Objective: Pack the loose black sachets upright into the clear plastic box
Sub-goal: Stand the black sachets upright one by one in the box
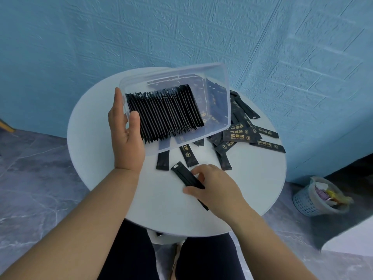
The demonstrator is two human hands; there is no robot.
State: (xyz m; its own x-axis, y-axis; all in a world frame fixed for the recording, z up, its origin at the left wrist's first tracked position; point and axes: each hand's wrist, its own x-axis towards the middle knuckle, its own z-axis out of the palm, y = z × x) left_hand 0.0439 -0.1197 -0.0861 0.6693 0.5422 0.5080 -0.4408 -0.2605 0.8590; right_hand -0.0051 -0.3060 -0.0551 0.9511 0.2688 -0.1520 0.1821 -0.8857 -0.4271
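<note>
The left hand (126,138) holds the clear plastic box (181,72) by its short end. The thumb (134,122) hooks over the rim and goes inside, and the straight fingers press flat on the outside of the wall. The box is lifted and tipped, so its open side faces the person.

Right next to the thumb, a long row of black sachets (165,114) stands packed side by side in the box. The row fills the part of the box near the hand. The far end of the box has some room left.

The right hand (216,184) rests on the round white table (96,158). Its fingers and thumb curl around a small bunch of sachets (184,176). One end of the bunch sticks out past the fingers, toward the box.

Two sachets (162,160) lie flat just past the right hand's fingertips. A pile of loose sachets (242,134) lies farther off, under and beside the far end of the box.

A blue basket (316,199) sits on the floor, well away from both hands.
</note>
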